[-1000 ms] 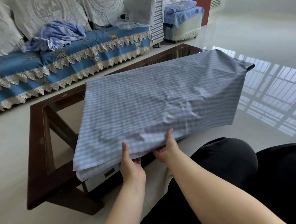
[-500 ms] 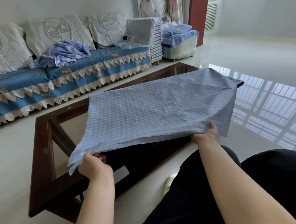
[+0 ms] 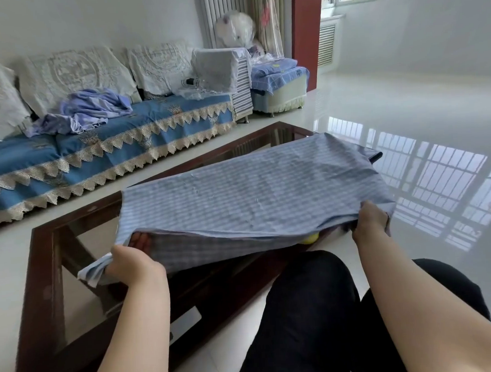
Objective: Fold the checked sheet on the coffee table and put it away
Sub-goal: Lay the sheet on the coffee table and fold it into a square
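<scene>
Left hand (image 3: 134, 262) and right hand (image 3: 368, 222) apart, fingers gripping checked sheet (image 3: 253, 191) edge

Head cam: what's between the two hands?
Head view: only the lifted near edge of the checked sheet spans from left hand to right hand; each grips one end.

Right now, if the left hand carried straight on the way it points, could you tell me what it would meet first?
Probably the underside of the checked sheet that the left hand already grips; beyond it, likely the coffee table, though depth is unclear.
</scene>
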`<state>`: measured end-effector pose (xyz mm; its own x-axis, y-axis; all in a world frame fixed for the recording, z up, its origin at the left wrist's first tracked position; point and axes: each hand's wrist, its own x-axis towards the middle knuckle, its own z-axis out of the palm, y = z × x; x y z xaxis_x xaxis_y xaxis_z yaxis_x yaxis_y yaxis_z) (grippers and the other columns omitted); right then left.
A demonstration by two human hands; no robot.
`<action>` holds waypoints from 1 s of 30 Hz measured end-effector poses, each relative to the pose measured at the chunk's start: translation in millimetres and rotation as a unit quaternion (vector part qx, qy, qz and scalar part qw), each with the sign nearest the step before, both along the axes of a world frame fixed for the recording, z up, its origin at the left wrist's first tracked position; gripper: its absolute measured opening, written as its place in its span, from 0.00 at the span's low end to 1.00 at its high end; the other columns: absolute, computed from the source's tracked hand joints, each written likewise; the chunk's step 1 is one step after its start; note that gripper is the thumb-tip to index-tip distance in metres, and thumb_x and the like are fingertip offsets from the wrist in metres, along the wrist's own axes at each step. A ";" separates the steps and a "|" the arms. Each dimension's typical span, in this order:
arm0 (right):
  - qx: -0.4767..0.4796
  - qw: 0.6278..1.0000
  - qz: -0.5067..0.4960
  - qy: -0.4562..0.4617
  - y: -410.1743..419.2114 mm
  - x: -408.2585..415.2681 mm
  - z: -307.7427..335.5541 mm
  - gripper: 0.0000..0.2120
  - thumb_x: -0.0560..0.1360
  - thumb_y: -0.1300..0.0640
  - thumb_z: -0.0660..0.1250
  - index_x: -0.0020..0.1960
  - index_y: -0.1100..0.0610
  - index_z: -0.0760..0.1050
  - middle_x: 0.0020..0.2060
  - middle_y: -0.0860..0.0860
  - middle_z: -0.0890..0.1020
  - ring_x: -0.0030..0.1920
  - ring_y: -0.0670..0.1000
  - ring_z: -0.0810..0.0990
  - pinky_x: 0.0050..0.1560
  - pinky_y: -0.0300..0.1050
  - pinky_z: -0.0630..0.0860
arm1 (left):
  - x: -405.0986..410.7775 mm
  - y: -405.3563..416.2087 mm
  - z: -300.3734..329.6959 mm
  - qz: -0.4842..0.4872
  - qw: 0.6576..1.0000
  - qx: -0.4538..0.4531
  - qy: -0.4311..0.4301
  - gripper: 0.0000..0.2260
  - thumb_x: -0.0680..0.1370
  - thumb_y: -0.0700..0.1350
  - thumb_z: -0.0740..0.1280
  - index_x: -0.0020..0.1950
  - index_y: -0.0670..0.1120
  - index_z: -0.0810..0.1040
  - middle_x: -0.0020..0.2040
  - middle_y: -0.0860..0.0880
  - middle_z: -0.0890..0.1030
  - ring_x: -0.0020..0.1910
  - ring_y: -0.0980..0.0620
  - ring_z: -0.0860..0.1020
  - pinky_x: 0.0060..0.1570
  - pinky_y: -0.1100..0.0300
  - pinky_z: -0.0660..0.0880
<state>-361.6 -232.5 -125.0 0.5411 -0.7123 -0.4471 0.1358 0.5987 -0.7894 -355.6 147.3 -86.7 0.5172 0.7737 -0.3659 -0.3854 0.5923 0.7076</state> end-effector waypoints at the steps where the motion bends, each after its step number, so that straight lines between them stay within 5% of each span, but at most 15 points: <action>1: -0.038 0.999 0.010 0.027 -3.0 12.1 1.9 0.23 0.75 0.61 0.61 0.69 0.58 0.66 0.57 0.54 0.77 0.55 0.57 0.78 0.56 0.53 0.74 | 12.1 1.0 -0.5 -0.011 1.000 0.008 0.005 0.13 0.79 0.39 0.52 0.59 0.36 0.69 0.46 0.43 0.82 0.42 0.50 0.84 0.40 0.62 0.81; 4: -0.127 0.986 0.038 0.106 -12.2 46.9 11.8 0.19 0.77 0.61 0.60 0.66 0.65 0.70 0.60 0.60 0.77 0.60 0.61 0.76 0.49 0.47 0.72 | 52.1 8.4 -6.3 -0.018 0.999 0.024 0.023 0.17 0.79 0.39 0.50 0.61 0.33 0.71 0.47 0.42 0.83 0.42 0.51 0.85 0.39 0.63 0.81; 8: -0.192 0.961 0.109 0.167 -13.1 102.9 26.7 0.17 0.75 0.59 0.60 0.58 0.69 0.72 0.47 0.59 0.79 0.47 0.59 0.78 0.51 0.51 0.74 | 110.9 19.5 -15.9 -0.021 0.998 0.041 0.052 0.18 0.78 0.39 0.49 0.62 0.31 0.70 0.48 0.41 0.84 0.41 0.51 0.85 0.40 0.61 0.81; 12: -0.314 0.922 0.108 0.198 -4.1 164.4 32.6 0.21 0.77 0.59 0.61 0.66 0.68 0.64 0.58 0.64 0.74 0.59 0.63 0.73 0.59 0.53 0.69 | 162.7 28.0 -27.1 -0.031 0.994 0.059 0.083 0.16 0.80 0.39 0.48 0.58 0.31 0.70 0.50 0.41 0.83 0.41 0.52 0.84 0.38 0.65 0.80; 15: -0.345 0.913 0.124 0.179 3.4 207.3 38.0 0.13 0.79 0.58 0.57 0.60 0.64 0.63 0.46 0.58 0.71 0.43 0.52 0.71 0.47 0.44 0.67 | 202.2 39.4 -35.5 -0.027 0.986 0.101 0.129 0.17 0.78 0.40 0.52 0.60 0.33 0.72 0.53 0.41 0.82 0.46 0.49 0.84 0.39 0.62 0.80; 17: -0.346 0.914 0.143 0.159 4.4 238.2 35.4 0.15 0.80 0.60 0.56 0.64 0.64 0.62 0.51 0.54 0.70 0.40 0.44 0.68 0.45 0.38 0.65 | 226.2 46.4 -40.6 -0.017 0.972 0.154 0.178 0.20 0.75 0.43 0.55 0.63 0.36 0.72 0.60 0.40 0.79 0.54 0.46 0.81 0.50 0.56 0.79; 19: -0.394 0.875 0.206 0.189 5.4 261.9 30.6 0.22 0.80 0.58 0.57 0.72 0.65 0.57 0.62 0.56 0.72 0.53 0.51 0.74 0.54 0.40 0.70 | 243.8 49.8 -45.3 -0.035 0.941 0.220 0.253 0.22 0.76 0.46 0.56 0.67 0.38 0.70 0.66 0.39 0.75 0.62 0.43 0.76 0.60 0.52 0.74; 21: -0.427 0.840 0.296 0.157 5.9 276.1 25.6 0.32 0.80 0.56 0.61 0.77 0.58 0.47 0.69 0.55 0.67 0.67 0.55 0.69 0.66 0.45 0.67 | 256.5 52.6 -54.6 -0.095 0.911 0.276 0.292 0.25 0.78 0.51 0.58 0.73 0.40 0.63 0.70 0.41 0.70 0.67 0.43 0.72 0.64 0.50 0.71; 23: -0.467 0.737 0.454 0.181 7.4 283.0 15.7 0.39 0.78 0.51 0.64 0.78 0.52 0.41 0.74 0.54 0.61 0.73 0.55 0.62 0.70 0.46 0.62 | 263.3 48.1 -67.4 -0.224 0.881 0.314 0.272 0.36 0.79 0.53 0.62 0.79 0.45 0.45 0.76 0.44 0.61 0.73 0.45 0.65 0.69 0.48 0.65; 24: -0.493 0.670 0.515 0.209 8.1 286.8 5.4 0.40 0.77 0.47 0.65 0.78 0.51 0.42 0.76 0.54 0.57 0.75 0.56 0.59 0.72 0.49 0.59 | 262.4 39.9 -73.7 -0.299 0.841 0.356 0.277 0.39 0.79 0.52 0.63 0.78 0.46 0.38 0.78 0.45 0.55 0.75 0.45 0.59 0.72 0.48 0.60; 26: -0.558 0.568 0.554 0.243 15.2 286.8 -17.3 0.40 0.75 0.40 0.64 0.78 0.50 0.48 0.77 0.54 0.55 0.75 0.57 0.58 0.74 0.53 0.58 | 252.2 12.6 -88.8 -0.391 0.674 0.550 0.300 0.39 0.78 0.55 0.64 0.79 0.46 0.43 0.79 0.45 0.48 0.78 0.45 0.51 0.75 0.49 0.54; 28: -0.615 0.517 0.551 0.225 31.6 274.5 -31.6 0.35 0.74 0.36 0.61 0.76 0.48 0.56 0.76 0.52 0.59 0.75 0.54 0.60 0.74 0.56 0.56 | 231.5 -27.9 -100.0 -0.417 0.481 0.742 0.213 0.38 0.73 0.67 0.62 0.77 0.49 0.59 0.79 0.46 0.52 0.78 0.45 0.52 0.74 0.47 0.55; 30: -0.662 0.481 0.546 0.180 47.6 252.4 -40.0 0.34 0.73 0.32 0.59 0.74 0.46 0.61 0.75 0.48 0.61 0.75 0.51 0.58 0.75 0.57 0.51 | 204.9 -64.5 -102.2 -0.486 0.298 0.811 0.132 0.46 0.63 0.79 0.54 0.76 0.57 0.59 0.79 0.53 0.50 0.78 0.49 0.47 0.75 0.44 0.50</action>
